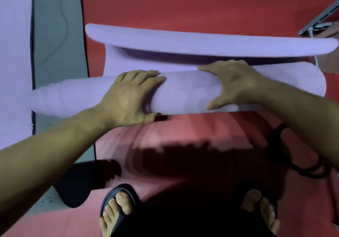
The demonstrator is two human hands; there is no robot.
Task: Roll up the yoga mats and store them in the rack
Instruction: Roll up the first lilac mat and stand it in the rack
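Note:
A lilac yoga mat [183,92] lies mostly rolled across a red mat [183,3] on the floor. The roll is uneven: its inner layers stick out to the left like a telescope. The mat's free end [201,42] curls up beyond the roll. My left hand [130,97] lies over the roll left of centre, fingers spread on top and thumb at the near side. My right hand [233,82] presses on the roll right of centre, fingers reaching over its far side and thumb down the front.
Another lilac mat [12,35] lies flat at the far left beside a strip of grey floor [55,35]. A dark metal frame [319,20] shows at the upper right. My sandalled feet [117,211] stand on the red mat. A black strap [310,167] lies at right.

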